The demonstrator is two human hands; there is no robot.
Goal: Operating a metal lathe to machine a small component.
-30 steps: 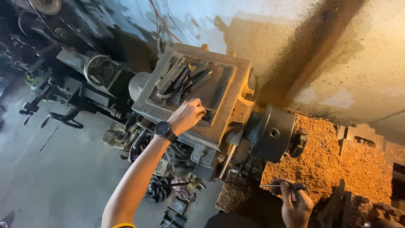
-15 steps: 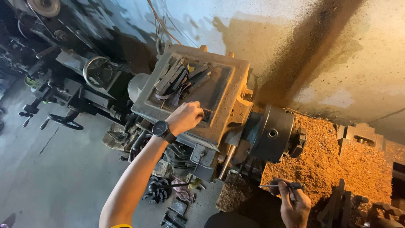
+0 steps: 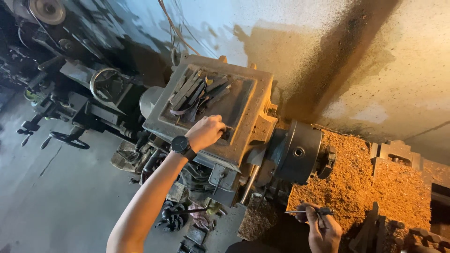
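On top of the grimy grey metal lathe headstock [image 3: 243, 117], the left hand [image 3: 205, 132] closes around a small tool lying among scattered metal bits [image 3: 197, 93]. The right hand [image 3: 323, 229] pinches a thin metal rod [image 3: 304, 212] beside orange-brown shavings [image 3: 356, 182].

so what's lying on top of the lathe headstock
A pile of flat metal tools in the headstock top's recess. The left hand rests at its near edge, covering whatever lies beneath it.

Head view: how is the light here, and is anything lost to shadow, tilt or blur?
Head view: warm orange light falls from the right on the heap of wood-coloured shavings and the plastered wall; the dark machinery at upper left sinks into shadow; the frame is strongly tilted; the left hand on the boxy grey metal lathe headstock reads sharp, the right hand holding a thin metal tool is dimmer.
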